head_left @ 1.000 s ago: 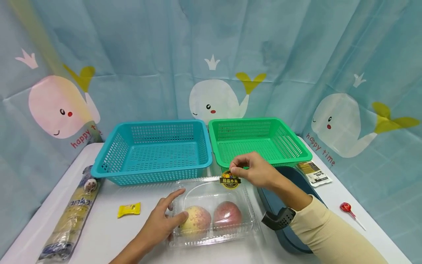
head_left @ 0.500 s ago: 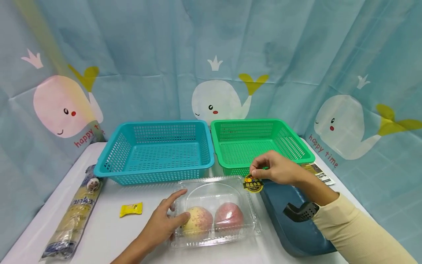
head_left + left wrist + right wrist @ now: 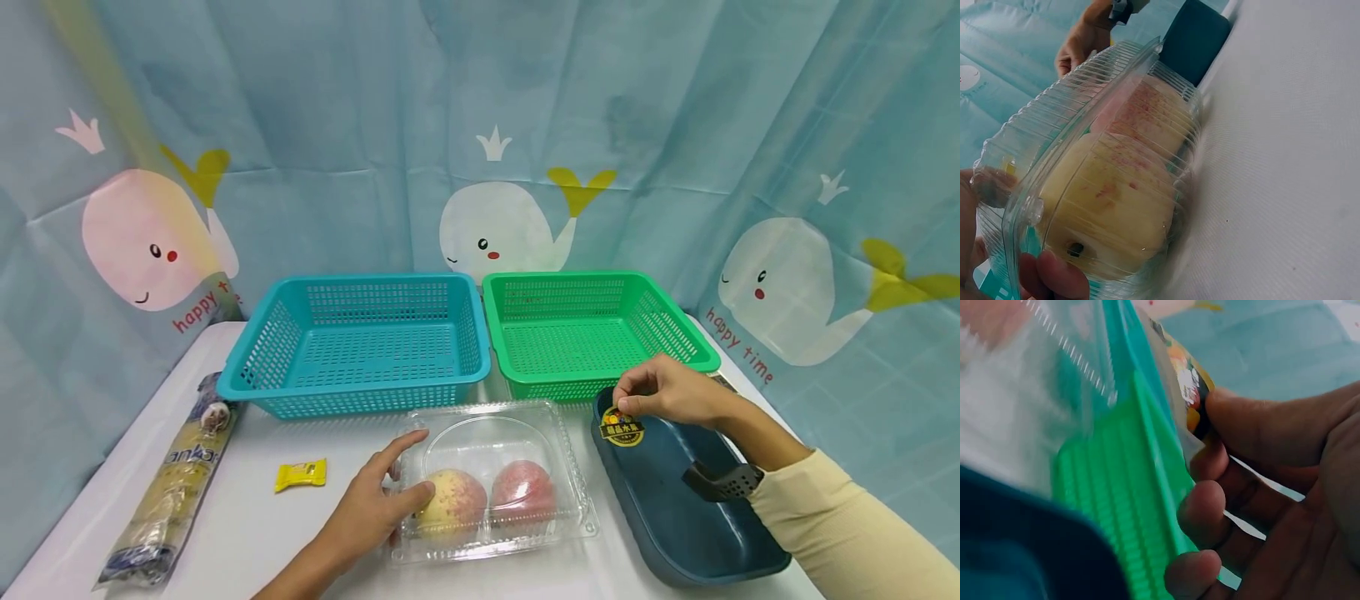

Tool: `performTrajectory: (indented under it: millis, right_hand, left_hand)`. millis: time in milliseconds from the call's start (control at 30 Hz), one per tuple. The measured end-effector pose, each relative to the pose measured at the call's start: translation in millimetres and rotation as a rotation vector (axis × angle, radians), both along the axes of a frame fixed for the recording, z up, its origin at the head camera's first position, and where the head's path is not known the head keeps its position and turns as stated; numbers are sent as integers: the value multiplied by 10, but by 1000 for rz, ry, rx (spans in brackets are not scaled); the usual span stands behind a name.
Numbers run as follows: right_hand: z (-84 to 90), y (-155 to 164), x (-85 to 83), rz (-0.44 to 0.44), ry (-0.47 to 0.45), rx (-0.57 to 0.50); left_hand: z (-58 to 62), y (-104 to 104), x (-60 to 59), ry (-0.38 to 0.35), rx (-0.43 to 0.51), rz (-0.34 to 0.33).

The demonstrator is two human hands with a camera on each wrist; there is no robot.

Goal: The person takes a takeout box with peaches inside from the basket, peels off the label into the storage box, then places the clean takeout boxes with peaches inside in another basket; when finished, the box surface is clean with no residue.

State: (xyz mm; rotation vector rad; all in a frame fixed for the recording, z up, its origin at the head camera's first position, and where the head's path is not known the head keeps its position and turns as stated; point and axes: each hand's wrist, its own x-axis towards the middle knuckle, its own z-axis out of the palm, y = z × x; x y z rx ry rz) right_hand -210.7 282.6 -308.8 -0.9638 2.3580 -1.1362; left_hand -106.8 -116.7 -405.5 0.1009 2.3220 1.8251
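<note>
A clear plastic clamshell box [image 3: 487,437] rests on the white table, holding a yellowish peach [image 3: 452,498] and a pinker peach [image 3: 523,492]. My left hand [image 3: 372,502] grips its left side, thumb and fingers around the edge; the left wrist view shows fingertips [image 3: 1063,275] against the plastic beside the yellowish fruit. Between thumb and index finger, my right hand [image 3: 671,392] pinches a round black-and-gold fruit sticker [image 3: 622,428]. That hand is over the far left corner of a dark blue bin [image 3: 660,492]. The right wrist view shows the sticker [image 3: 1190,394] edge-on.
A blue basket [image 3: 352,396] and a green basket [image 3: 592,385] stand at the back. A yellow wrapped snack [image 3: 301,475] lies left of the box. Further left is a long bread-like package [image 3: 176,475]. A whale-print curtain [image 3: 360,108] closes off the back.
My right hand has carried the sticker right, from the box's top edge to over the dark blue bin. My left hand has kept its grip on the box.
</note>
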Motion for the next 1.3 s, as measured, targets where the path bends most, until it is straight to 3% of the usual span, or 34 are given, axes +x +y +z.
performTrajectory:
  millis: [433,700,1033,1300]
  right_hand:
    - [-481,487,-74,13,-114,48]
    - [-718,632,-97,52,-99,70]
    - [-807,606,-76,36,-2,171]
    - [-681,551,-19,-86,109,315]
  left_hand:
    - [-1,36,-2,-22,10,15]
    - [-2,42,-5,-39,34,18]
    - [8,4,-23,-46,65,3]
    - [23,-14,-34,-75,95,18]
